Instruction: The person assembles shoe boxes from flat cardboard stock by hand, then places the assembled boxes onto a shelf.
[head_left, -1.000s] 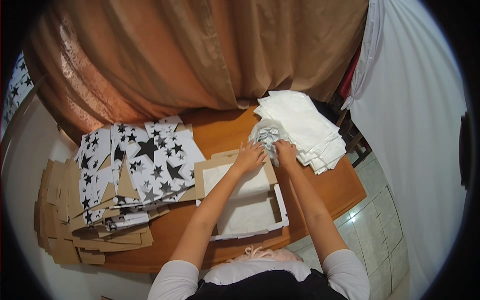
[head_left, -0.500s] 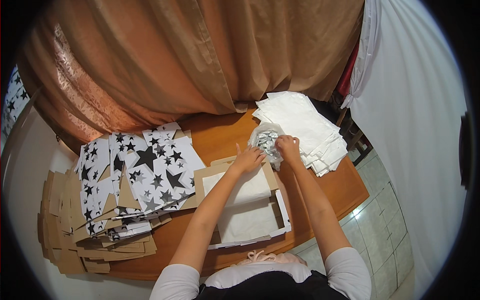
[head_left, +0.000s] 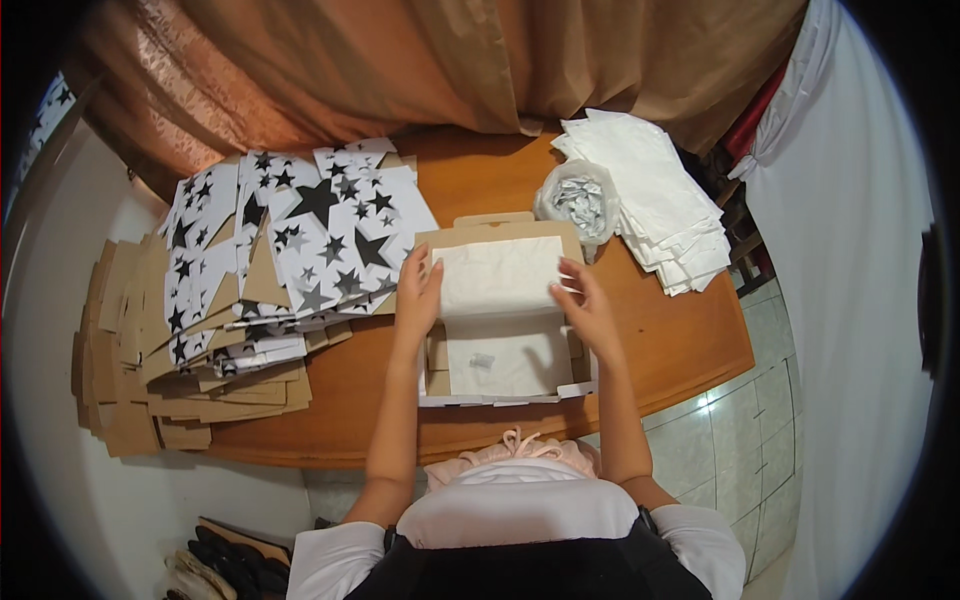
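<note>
An open cardboard box (head_left: 433, 382), white outside and brown inside, stands in front of me on the table. White tissue paper (head_left: 500, 275) lines it and runs up over the raised lid (head_left: 500, 234). A small clear-and-silver packet (head_left: 482, 361) lies on the paper inside the box. At the lid's left edge is my left hand (head_left: 417, 295), its fingers stretched out and holding nothing. My right hand (head_left: 585, 305) is at the right edge of the paper, fingers apart and empty. Whether either hand touches the lid or paper, I cannot tell.
A clear plastic bag (head_left: 580, 205) of small silver packets sits beyond the box, beside a stack of white paper sheets (head_left: 655, 210). Flat star-printed cardboard boxes (head_left: 280, 235) are piled at left, with brown cardboard (head_left: 115, 350) beside them. A brown curtain (head_left: 400, 70) hangs behind the table (head_left: 670, 350).
Both hands have left the plastic bag and come back to the sides of the box lid. A small packet now lies on the paper in the box. The view has shifted.
</note>
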